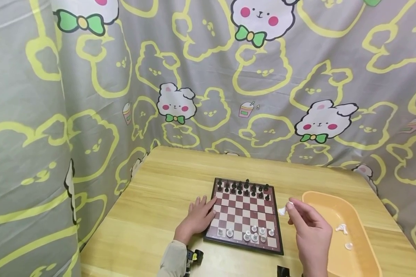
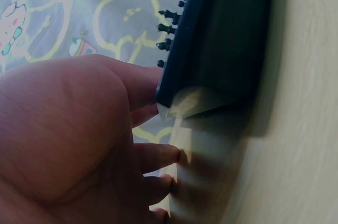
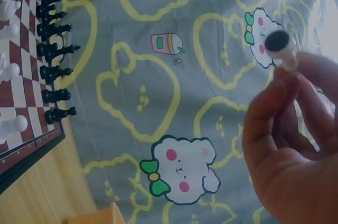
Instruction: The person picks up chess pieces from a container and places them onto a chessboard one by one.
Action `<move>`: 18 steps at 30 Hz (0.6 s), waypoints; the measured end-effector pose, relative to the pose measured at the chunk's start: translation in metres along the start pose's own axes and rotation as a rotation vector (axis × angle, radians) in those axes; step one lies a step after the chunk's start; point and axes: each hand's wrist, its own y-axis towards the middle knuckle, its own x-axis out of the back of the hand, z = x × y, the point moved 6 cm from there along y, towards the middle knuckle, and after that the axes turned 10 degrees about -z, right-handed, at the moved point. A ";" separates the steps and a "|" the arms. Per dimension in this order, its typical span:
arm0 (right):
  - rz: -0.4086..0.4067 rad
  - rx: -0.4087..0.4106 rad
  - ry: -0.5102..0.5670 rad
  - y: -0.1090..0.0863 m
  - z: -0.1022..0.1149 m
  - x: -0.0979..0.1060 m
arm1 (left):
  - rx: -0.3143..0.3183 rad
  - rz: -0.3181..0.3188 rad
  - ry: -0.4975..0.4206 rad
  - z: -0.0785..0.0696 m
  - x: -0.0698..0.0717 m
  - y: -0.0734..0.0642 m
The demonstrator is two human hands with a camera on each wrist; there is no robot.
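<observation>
A brown-and-cream chessboard (image 1: pixel 228 215) lies on the table. Black chess pieces (image 1: pixel 247 184) stand in two rows along its far side, and several white chess pieces (image 1: pixel 254 237) stand near its close edge. My left hand (image 1: pixel 196 216) rests at the board's left side, fingers spread on the tabletop; in the left wrist view its thumb (image 2: pixel 145 84) touches the board's edge. Off the right edge of the board, my right hand (image 1: pixel 312 231) pinches a white chess piece (image 1: pixel 282 211) between thumb and fingertips. The right wrist view shows the dark round base (image 3: pixel 277 40) of that piece.
To the right of the board is an orange tray (image 1: pixel 322 207) holding a white knight-like piece (image 1: pixel 341 228) and another white piece (image 1: pixel 348 246). The wooden table (image 1: pixel 145 215) ends against a grey patterned curtain (image 1: pixel 208 127) at the back and left.
</observation>
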 end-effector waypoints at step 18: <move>0.450 0.174 -0.351 -0.015 -0.016 -0.028 | 0.002 0.016 0.018 0.000 0.000 0.003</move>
